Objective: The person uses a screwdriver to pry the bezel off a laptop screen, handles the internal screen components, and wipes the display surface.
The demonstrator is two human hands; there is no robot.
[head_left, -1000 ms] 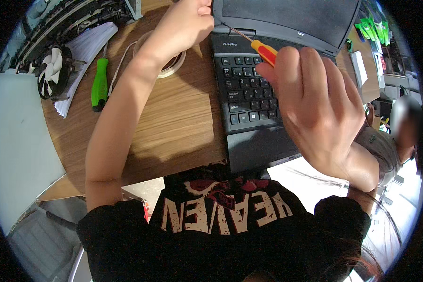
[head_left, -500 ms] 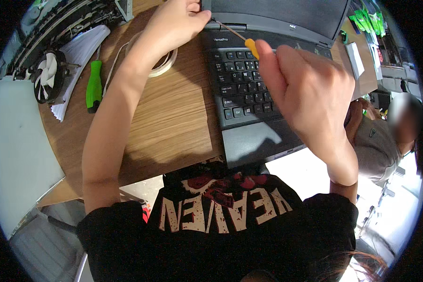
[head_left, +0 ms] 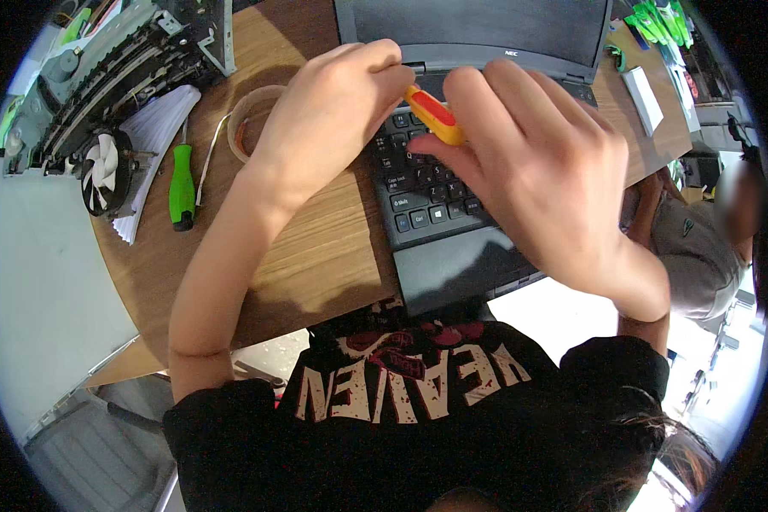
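Note:
A black laptop (head_left: 452, 256) lies open on the round wooden table (head_left: 315, 264) in front of me. My right hand (head_left: 529, 171) holds a small screwdriver with a yellow and red handle (head_left: 432, 113) over the keyboard's upper left part. My left hand (head_left: 333, 119) is curled beside it, its fingertips touching the tool's upper end near the laptop's hinge. The screwdriver's tip is hidden behind my left hand.
A green-handled screwdriver (head_left: 181, 186) lies at the table's left, next to a small fan (head_left: 104, 171) and a dismantled grey machine (head_left: 102, 77). A roll of tape (head_left: 247, 119) sits behind my left wrist. Another person (head_left: 699, 247) sits at the right.
Both hands have come closer together over the keyboard's top. The left hand, earlier resting beyond the laptop's corner, now touches the screwdriver held by the right hand.

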